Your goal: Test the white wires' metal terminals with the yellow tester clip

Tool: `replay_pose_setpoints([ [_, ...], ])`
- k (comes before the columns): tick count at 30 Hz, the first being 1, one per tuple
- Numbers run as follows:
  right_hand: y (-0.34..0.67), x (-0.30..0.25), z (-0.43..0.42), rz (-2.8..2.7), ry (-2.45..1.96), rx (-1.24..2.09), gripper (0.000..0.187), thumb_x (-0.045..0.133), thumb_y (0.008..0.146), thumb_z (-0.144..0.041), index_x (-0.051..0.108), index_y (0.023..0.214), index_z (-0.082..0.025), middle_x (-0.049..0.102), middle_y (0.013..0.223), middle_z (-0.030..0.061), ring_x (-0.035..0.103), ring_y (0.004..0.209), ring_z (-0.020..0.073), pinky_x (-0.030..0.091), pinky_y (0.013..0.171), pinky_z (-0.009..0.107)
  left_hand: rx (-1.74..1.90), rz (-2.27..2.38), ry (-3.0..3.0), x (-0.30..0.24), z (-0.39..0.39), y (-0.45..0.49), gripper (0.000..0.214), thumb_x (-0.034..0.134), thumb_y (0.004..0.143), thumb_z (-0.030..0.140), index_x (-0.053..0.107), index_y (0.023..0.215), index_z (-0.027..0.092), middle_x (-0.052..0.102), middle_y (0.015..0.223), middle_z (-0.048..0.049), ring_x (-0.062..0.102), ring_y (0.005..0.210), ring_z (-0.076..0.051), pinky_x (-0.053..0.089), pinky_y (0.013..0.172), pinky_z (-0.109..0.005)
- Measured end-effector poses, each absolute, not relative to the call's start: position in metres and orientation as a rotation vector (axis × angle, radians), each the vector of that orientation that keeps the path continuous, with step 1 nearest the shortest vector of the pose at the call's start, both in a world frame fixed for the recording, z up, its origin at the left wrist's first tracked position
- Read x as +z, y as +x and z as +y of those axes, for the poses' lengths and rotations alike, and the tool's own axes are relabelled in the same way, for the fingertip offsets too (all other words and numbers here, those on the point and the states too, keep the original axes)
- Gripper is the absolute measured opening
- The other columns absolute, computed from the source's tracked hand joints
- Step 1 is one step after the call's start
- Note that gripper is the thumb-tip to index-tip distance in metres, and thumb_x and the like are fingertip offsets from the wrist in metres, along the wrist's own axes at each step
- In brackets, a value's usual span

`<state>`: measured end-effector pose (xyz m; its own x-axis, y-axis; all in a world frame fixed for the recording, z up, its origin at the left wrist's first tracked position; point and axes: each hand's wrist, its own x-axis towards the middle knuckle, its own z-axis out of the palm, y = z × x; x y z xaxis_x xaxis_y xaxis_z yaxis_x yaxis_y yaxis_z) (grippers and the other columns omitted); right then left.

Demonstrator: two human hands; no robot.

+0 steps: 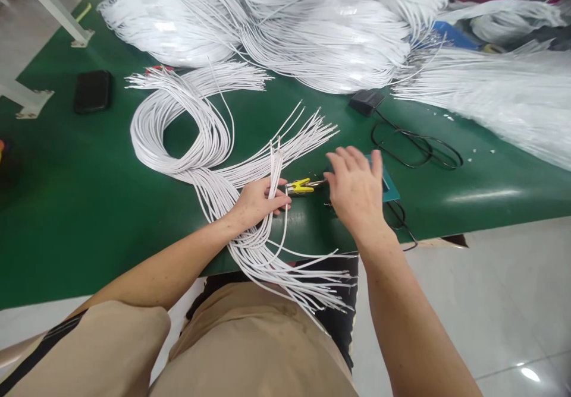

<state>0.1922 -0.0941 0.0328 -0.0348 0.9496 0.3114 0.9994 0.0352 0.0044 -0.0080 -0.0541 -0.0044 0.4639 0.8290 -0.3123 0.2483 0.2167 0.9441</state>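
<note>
My left hand (255, 204) is closed around a few white cables (275, 168), whose ends stick up past the thumb. More of the white cable bundle (250, 248) runs under that wrist and hangs over the table's front edge. Just right of the left fingertips is a yellow alligator clip (301, 186); whether it grips a cable end is too small to tell. My right hand (355, 192) is over a teal flat device (391, 186) and hides most of it. Its fingers are stretched out and apart, with nothing visible in them.
Big heaps of white cables (321, 34) cover the back of the green table (111, 207). A coiled cable part (147, 129) lies left of centre. A black adapter (366, 101) with a looped cord is behind my right hand. A black case (93, 91) lies near white metal legs (57, 10).
</note>
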Motion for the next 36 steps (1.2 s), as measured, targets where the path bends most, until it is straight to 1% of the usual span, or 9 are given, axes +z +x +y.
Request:
replay_pose_setpoints([
  [3,0.199,0.022,-0.097,-1.923,-2.155,-0.42,0.046,0.041,0.096,-0.031,0.046,0.138,-0.012,0.047,0.143,0.0202,0.035,0.137,0.0351,0.015,0.111,0.064,0.526,1.065,1.308,-0.002,-0.054,-0.009,0.05,0.072,0.073,0.027,0.058,0.118,0.012,0.074,0.086,-0.0077,0.071,0.073,-0.017,0.056,0.06,-0.024],
  [8,0.195,0.024,-0.099,-1.877,-2.078,-0.375,0.044,0.04,0.096,-0.031,0.048,0.135,-0.012,0.049,0.14,0.0213,0.039,0.134,0.036,0.02,0.109,0.064,0.572,1.04,1.308,0.002,-0.053,-0.016,0.049,0.074,0.072,0.028,0.057,0.116,0.012,0.073,0.083,-0.0073,0.069,0.07,-0.016,0.055,0.06,-0.025],
  [11,0.173,0.038,-0.112,-1.959,-1.861,-0.202,0.035,0.041,0.096,-0.027,0.056,0.124,-0.014,0.059,0.128,0.0178,0.05,0.12,0.0294,0.037,0.101,0.048,0.606,1.0,1.321,0.006,-0.051,-0.021,0.055,0.074,0.072,0.032,0.055,0.121,0.014,0.072,0.082,-0.0058,0.067,0.069,-0.015,0.054,0.061,-0.025],
  [14,0.14,0.048,-0.136,-2.33,-1.472,0.047,0.022,0.043,0.094,-0.02,0.064,0.098,-0.018,0.068,0.096,0.0086,0.058,0.09,0.0212,0.045,0.083,0.035,0.61,0.916,1.342,0.01,-0.051,-0.023,0.057,0.075,0.072,0.036,0.057,0.121,0.014,0.07,0.082,-0.0032,0.061,0.061,-0.01,0.051,0.06,-0.024],
  [18,0.108,0.041,-0.162,-2.643,-1.321,-0.031,0.021,0.045,0.089,-0.011,0.062,0.077,-0.019,0.063,0.076,0.0057,0.053,0.076,0.0224,0.044,0.074,0.038,0.585,0.869,1.333,0.015,-0.052,-0.022,0.05,0.076,0.071,0.037,0.06,0.112,0.014,0.068,0.08,-0.0012,0.055,0.058,-0.008,0.048,0.059,-0.022],
  [28,0.087,0.03,-0.179,-2.559,-1.659,-0.126,0.026,0.044,0.081,-0.005,0.064,0.077,-0.022,0.066,0.074,0.0071,0.057,0.072,0.0248,0.048,0.082,0.042,0.544,0.788,1.244,0.012,-0.054,-0.022,0.03,0.074,0.074,0.036,0.065,0.093,0.015,0.07,0.091,-0.0055,0.063,0.08,-0.013,0.049,0.065,-0.022],
  [31,0.083,0.029,-0.188,-2.484,-1.802,0.066,0.022,0.05,0.075,-0.004,0.065,0.079,-0.02,0.065,0.07,0.0086,0.058,0.063,0.0248,0.049,0.064,0.041,0.558,0.789,1.2,0.011,-0.052,-0.025,0.032,0.069,0.079,0.041,0.068,0.101,0.017,0.069,0.103,-0.0078,0.063,0.092,-0.017,0.051,0.075,-0.026],
  [34,0.094,0.04,-0.183,-2.449,-1.819,0.333,0.01,0.06,0.075,-0.014,0.063,0.071,-0.023,0.063,0.059,0.0044,0.052,0.047,0.0197,0.035,0.043,0.033,0.535,0.82,1.294,0.012,-0.05,-0.027,0.035,0.066,0.081,0.043,0.071,0.105,0.018,0.069,0.095,-0.0067,0.062,0.085,-0.015,0.05,0.079,-0.028],
  [36,0.109,0.052,-0.167,-2.385,-1.811,0.419,0.022,0.057,0.083,-0.023,0.058,0.061,-0.023,0.059,0.051,0.0008,0.049,0.042,0.0162,0.029,0.043,0.03,0.509,0.835,1.363,0.013,-0.051,-0.028,0.039,0.068,0.079,0.042,0.07,0.111,0.019,0.068,0.087,-0.0044,0.06,0.078,-0.014,0.049,0.077,-0.027],
])
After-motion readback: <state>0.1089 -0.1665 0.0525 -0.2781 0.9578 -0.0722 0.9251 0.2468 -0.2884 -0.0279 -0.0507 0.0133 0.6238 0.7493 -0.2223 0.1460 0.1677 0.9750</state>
